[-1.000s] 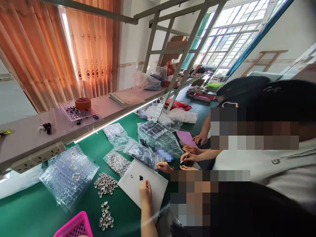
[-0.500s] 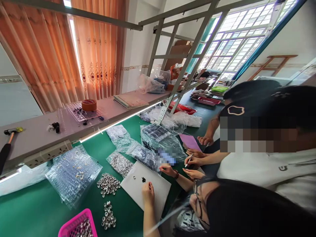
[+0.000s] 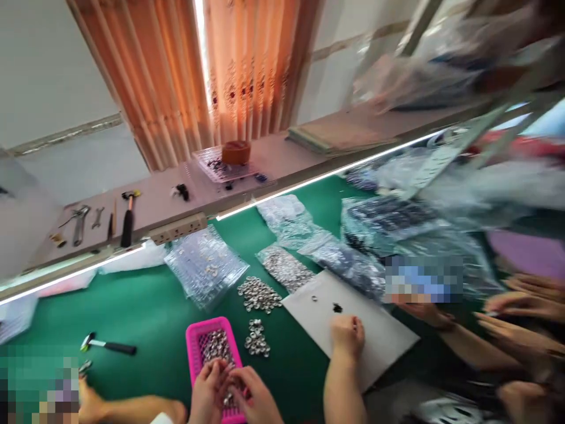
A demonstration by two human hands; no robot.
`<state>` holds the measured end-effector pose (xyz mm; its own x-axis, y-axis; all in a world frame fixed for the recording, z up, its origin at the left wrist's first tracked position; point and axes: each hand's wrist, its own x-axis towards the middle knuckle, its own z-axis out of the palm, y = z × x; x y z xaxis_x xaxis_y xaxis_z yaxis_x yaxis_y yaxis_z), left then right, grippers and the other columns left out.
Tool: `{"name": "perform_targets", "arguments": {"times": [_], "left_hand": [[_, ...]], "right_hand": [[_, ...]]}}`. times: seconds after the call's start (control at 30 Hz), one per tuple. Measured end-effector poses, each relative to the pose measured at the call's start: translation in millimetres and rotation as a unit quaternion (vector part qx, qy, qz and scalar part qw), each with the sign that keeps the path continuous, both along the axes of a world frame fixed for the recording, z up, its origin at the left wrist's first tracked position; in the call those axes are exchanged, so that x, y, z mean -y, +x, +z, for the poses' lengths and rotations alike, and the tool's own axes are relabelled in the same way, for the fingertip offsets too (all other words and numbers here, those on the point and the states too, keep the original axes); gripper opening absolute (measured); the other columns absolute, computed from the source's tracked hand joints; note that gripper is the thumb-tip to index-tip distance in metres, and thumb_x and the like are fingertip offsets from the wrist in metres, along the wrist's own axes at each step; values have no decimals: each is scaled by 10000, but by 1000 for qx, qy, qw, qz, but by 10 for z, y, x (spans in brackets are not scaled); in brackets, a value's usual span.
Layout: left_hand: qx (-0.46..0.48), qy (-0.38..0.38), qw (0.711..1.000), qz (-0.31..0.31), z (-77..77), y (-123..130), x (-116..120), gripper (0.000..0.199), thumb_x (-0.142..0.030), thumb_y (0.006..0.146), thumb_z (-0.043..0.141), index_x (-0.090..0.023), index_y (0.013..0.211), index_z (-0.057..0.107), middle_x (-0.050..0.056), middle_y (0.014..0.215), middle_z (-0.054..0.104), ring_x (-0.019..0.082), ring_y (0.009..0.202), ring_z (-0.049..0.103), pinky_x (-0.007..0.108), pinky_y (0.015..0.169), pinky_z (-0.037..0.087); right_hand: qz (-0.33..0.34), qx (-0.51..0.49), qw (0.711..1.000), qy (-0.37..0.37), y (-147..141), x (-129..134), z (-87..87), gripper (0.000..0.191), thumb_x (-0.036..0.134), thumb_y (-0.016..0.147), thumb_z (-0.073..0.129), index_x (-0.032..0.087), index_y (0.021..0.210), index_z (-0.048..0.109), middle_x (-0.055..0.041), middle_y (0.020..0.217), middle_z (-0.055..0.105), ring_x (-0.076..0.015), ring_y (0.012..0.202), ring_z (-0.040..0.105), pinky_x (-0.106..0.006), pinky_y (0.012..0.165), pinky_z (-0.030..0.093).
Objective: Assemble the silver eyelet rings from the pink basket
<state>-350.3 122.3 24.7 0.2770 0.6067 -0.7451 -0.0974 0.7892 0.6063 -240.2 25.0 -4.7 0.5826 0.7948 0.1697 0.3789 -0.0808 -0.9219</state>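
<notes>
Though smeared by motion toward the right, showed a green surface under a long pale shelf, with orange curtains behind and a strip light along the shelf's front edge. Carried on the shelf a hammer, a few spanners and a clear tray bearing a brown tape roll. Lay on the surface a small hammer, several clear bags of small parts, and two loose heaps of metal rings just beside a white sheet, where a co-worker's hand rested. Stood near the bottom edge a pink basket, partly filled with more of the same rings. Reached into its near end the left hand and the right hand, close together, fingers bent down among the rings. Could not tell whether either had hold of any.
</notes>
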Motion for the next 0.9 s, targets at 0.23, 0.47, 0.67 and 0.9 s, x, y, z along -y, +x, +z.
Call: {"name": "perform_targets", "arguments": {"times": [0.23, 0.47, 0.67, 0.9], "left_hand": [[115, -104, 986, 62, 376, 114, 426, 165, -156, 884, 538, -75, 832, 672, 119, 816, 709, 163, 700, 683, 214, 601, 533], [121, -95, 986, 59, 491, 100, 532, 192, -164, 888, 534, -67, 865, 697, 137, 853, 713, 179, 764, 683, 249, 705, 541], [102, -103, 988, 59, 586, 135, 556, 179, -167, 879, 546, -66, 907, 691, 134, 883, 714, 183, 766, 682, 255, 712, 543], [88, -120, 987, 59, 677, 163, 597, 169, -176, 864, 572, -54, 864, 689, 116, 815, 720, 179, 723, 681, 252, 682, 544]], "right_hand": [[30, -29, 998, -39, -170, 243, 326, 192, 290, 819, 596, 280, 1003, 648, -47, 841, 573, -219, 747, 586, -348, 673, 532], [26, -22, 997, -67, -191, 246, 361, 182, 260, 826, 577, 270, 986, 663, -50, 827, 557, -224, 770, 578, -360, 686, 534], [21, -16, 998, -57, -155, 287, 440, 170, 275, 869, 538, 248, 988, 656, -44, 820, 548, -204, 758, 579, -340, 671, 540], [18, 26, 999, -24, -118, 354, 445, 235, 270, 873, 560, 291, 1092, 642, -21, 793, 522, -177, 720, 571, -306, 632, 541]]}}
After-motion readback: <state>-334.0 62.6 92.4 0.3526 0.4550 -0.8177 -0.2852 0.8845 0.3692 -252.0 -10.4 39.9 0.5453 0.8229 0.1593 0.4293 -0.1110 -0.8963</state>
